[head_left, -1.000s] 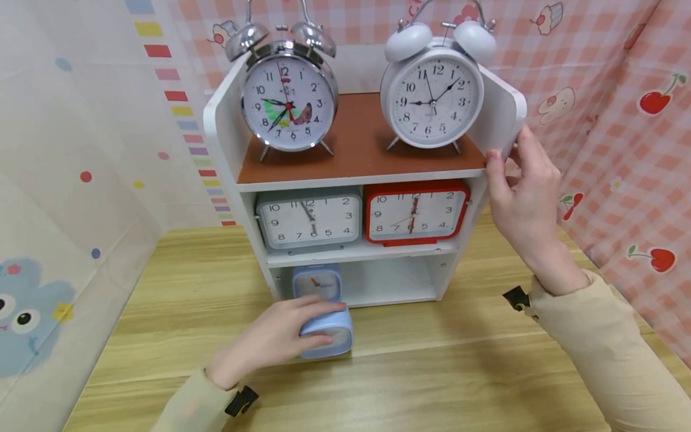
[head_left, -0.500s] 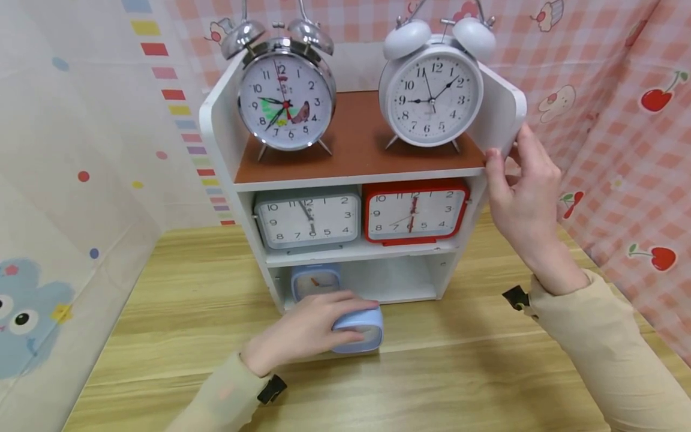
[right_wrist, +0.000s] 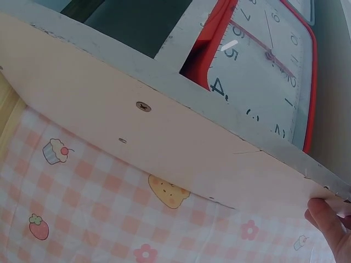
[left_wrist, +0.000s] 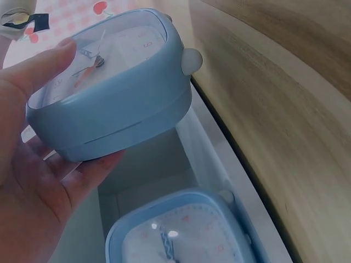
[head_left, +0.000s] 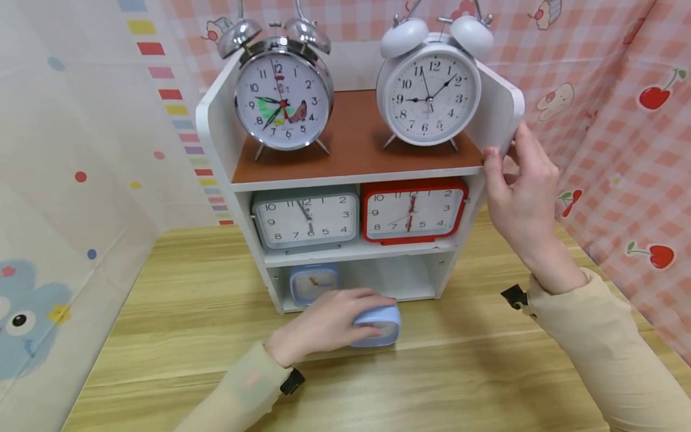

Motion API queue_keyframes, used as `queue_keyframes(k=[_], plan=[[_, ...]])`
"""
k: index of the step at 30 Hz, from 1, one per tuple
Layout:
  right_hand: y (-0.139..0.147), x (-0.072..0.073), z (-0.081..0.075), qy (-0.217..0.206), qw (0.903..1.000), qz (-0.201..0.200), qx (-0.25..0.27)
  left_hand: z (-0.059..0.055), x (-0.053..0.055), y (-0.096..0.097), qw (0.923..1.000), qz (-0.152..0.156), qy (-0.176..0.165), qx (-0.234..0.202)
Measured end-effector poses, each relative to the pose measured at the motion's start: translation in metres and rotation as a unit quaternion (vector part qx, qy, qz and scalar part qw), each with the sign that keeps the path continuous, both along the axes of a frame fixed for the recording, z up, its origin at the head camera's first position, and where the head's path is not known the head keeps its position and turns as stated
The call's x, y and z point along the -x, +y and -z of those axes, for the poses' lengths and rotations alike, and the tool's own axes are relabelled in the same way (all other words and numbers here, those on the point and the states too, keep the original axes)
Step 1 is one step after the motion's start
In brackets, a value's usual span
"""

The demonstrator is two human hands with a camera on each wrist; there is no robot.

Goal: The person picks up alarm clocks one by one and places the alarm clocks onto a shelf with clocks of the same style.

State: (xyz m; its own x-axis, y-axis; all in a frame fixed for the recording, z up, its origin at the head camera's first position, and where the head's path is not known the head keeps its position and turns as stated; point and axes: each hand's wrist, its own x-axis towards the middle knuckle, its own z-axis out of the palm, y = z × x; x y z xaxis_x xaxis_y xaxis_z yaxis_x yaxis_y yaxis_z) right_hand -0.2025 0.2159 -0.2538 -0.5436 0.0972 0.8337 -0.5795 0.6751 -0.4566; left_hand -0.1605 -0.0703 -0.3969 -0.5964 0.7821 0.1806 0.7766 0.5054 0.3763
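Observation:
A small light-blue alarm clock (head_left: pixel 390 324) is gripped in my left hand (head_left: pixel 337 321), in front of the bottom compartment. The left wrist view shows my thumb on the face of that alarm clock (left_wrist: pixel 115 104) and my fingers beneath it. A matching blue clock (head_left: pixel 313 283) stands at the left of the bottom compartment. My right hand (head_left: pixel 523 204) holds the right side edge of the white shelf (head_left: pixel 345 259), thumb near the top board's corner. In the right wrist view, the fingers of my right hand (right_wrist: pixel 329 224) press the side panel.
A silver twin-bell clock (head_left: pixel 284 102) and a white twin-bell clock (head_left: pixel 429 96) stand on the brown top board (head_left: pixel 353 138). Beneath them are a grey rectangular clock (head_left: pixel 308 219) and a red one (head_left: pixel 364 213). The shelf stands on a wooden table (head_left: pixel 459 372) before patterned walls.
My left hand has carried the small blue clock to the right and slightly up in the head view. The right hand stays on the shelf's edge.

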Motion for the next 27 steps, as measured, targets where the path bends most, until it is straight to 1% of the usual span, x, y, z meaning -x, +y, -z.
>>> queue_keyframes(k=[5, 10, 14, 17, 21, 27], plan=[[0.001, 0.001, 0.001, 0.004, 1.0, -0.003, -0.005, 0.003, 0.006, 0.008, 1.0, 0.0, -0.005, 0.006], [0.001, 0.002, 0.002, 0.006, 1.0, -0.001, -0.002, 0.001, 0.011, 0.016, 0.9999, -0.001, -0.006, 0.009], [0.001, 0.002, 0.002, 0.007, 1.0, 0.002, 0.001, 0.0, 0.014, 0.023, 0.9998, 0.004, -0.012, 0.013], [0.0, 0.001, 0.001, 0.007, 1.0, 0.002, 0.003, 0.001, 0.02, 0.03, 0.9998, 0.006, -0.011, 0.015], [0.0, 0.001, 0.0, 0.007, 1.0, 0.001, 0.006, 0.003, 0.029, 0.039, 0.9998, 0.0, -0.009, 0.017], [0.001, 0.001, 0.0, 0.004, 1.0, -0.001, -0.001, 0.004, 0.038, 0.047, 0.9994, -0.01, -0.025, 0.023]])
